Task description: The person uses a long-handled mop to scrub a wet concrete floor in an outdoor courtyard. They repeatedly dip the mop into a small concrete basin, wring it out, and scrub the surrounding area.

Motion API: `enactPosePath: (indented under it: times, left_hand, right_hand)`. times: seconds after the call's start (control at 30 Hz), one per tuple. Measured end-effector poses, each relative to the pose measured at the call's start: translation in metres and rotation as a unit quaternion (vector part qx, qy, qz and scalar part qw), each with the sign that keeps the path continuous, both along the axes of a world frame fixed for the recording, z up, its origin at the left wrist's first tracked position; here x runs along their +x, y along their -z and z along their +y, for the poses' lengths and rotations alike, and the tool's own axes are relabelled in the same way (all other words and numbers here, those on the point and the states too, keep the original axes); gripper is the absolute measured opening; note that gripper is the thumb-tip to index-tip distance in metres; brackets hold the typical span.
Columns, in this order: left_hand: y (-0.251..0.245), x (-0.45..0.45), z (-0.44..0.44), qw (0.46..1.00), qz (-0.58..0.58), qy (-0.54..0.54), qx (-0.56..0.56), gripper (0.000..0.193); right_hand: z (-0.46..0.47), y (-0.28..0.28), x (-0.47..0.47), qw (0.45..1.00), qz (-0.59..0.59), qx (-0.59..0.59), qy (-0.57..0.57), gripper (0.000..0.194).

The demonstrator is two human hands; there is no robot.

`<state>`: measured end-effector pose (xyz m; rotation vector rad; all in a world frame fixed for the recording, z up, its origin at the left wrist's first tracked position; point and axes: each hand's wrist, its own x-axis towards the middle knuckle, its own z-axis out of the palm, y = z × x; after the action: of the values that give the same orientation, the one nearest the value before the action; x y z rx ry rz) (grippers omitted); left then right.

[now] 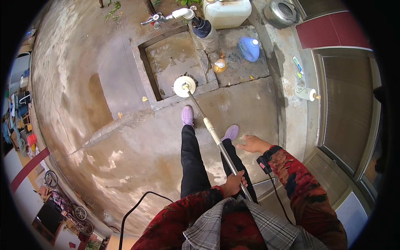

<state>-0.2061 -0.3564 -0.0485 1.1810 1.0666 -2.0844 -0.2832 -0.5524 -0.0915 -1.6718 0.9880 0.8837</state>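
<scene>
My left hand is closed around the metal handle of a long pole, probably a mop's, held at my waist. The pole slants away from me to a round white disc at its far end, over the near edge of a square concrete basin; whether the disc touches the basin cannot be told. No mop strands show. My right hand is off the pole, fingers apart and holding nothing, to the right of the shaft near my right shoe. A black device is strapped at the right wrist.
A tap on a white pipe stands behind the basin. To its right are a large plastic canister, a blue jug, an orange container and a metal kettle. A pump bottle lies on the ledge. Bicycles stand far left.
</scene>
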Motion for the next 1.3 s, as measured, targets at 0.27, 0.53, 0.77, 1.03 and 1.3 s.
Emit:
enactPosePath:
  times: [0.27,0.53,0.77,1.03,1.3]
  left_hand:
    - [0.018,0.005,0.036,0.927,-0.108,0.021,-0.359,0.004]
    - [0.045,0.050,0.015,0.612,-0.159,0.235,-0.738,0.023]
    - [0.051,0.182,-0.039,0.929,0.046,0.159,-0.332,0.027]
    - [0.075,0.340,0.011,0.956,-0.258,0.005,-0.141,0.018]
    - [0.098,0.402,0.104,0.941,-0.335,0.032,0.027,0.018]
  right_hand:
    - [0.083,0.076,0.104,0.981,0.093,-0.060,0.157,0.053]
    - [0.053,0.041,0.129,0.944,0.158,-0.091,0.275,0.045]
    - [0.020,0.030,0.119,0.950,0.184,-0.150,0.202,0.044]
    - [-0.031,0.011,0.115,0.940,0.230,-0.203,0.151,0.034]
    - [0.011,-0.010,0.090,0.937,0.177,-0.116,0.277,0.048]
